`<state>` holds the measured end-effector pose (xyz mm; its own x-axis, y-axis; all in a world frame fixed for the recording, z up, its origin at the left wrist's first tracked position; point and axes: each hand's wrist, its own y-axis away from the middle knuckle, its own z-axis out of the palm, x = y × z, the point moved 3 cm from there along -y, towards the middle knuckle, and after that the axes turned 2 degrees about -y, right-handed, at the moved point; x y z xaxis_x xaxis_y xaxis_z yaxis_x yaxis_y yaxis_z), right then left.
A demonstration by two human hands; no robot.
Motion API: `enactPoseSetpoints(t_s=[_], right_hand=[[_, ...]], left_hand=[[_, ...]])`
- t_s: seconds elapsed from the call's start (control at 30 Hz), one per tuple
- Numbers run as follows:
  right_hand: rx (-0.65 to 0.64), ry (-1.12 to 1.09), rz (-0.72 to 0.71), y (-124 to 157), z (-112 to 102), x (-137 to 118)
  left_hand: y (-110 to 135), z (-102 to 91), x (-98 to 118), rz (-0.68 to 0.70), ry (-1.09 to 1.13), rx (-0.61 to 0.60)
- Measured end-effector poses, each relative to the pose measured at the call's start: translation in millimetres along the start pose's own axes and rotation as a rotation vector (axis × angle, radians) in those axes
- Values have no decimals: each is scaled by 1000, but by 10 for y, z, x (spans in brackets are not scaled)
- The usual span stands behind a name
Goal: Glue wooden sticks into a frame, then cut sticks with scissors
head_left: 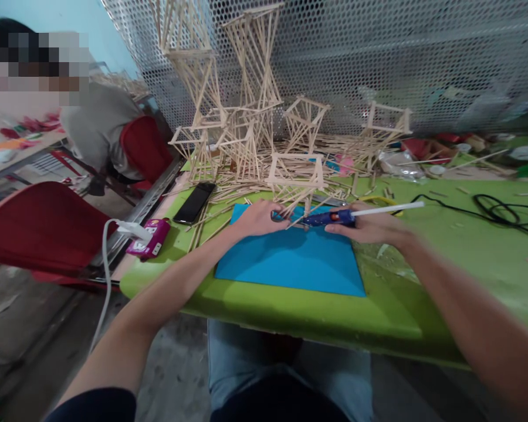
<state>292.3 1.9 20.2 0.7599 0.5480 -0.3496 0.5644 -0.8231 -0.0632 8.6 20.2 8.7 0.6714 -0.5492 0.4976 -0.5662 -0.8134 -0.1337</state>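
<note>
My right hand (356, 225) is wrapped round a blue hot glue gun (328, 218), with a white glue stick (391, 208) sticking out of its back. The gun's nozzle points left, at the lower joints of a small wooden stick frame (295, 179). My left hand (264, 218) is closed in a pinch at the left side of that frame, on a thin stick at its base. The exact contact at the fingertips is partly hidden. Beneath both hands lies a blue sheet (290, 264) on the green table (264, 308).
Behind stand tall stick towers (250, 64) and a heap of loose sticks (246, 170) against a perforated metal screen (356, 53). A phone (194, 203) and a purple power adapter (152, 239) lie at left, a black cable (501, 211) at right. A person (101, 123) sits far left.
</note>
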Motion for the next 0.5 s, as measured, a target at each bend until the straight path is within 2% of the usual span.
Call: enactPoseSetpoints(t_s=[0.17,0.4,0.5], right_hand=[[44,-11,-63,-36,109,97],[7,-6,-9,-74,185,121],[-1,-29,-33,-75,170,103]], left_hand=[[43,-99,44,19,41,61],[21,-54,-42,-27,47,37],[20,-73,-45,-29,31,47]])
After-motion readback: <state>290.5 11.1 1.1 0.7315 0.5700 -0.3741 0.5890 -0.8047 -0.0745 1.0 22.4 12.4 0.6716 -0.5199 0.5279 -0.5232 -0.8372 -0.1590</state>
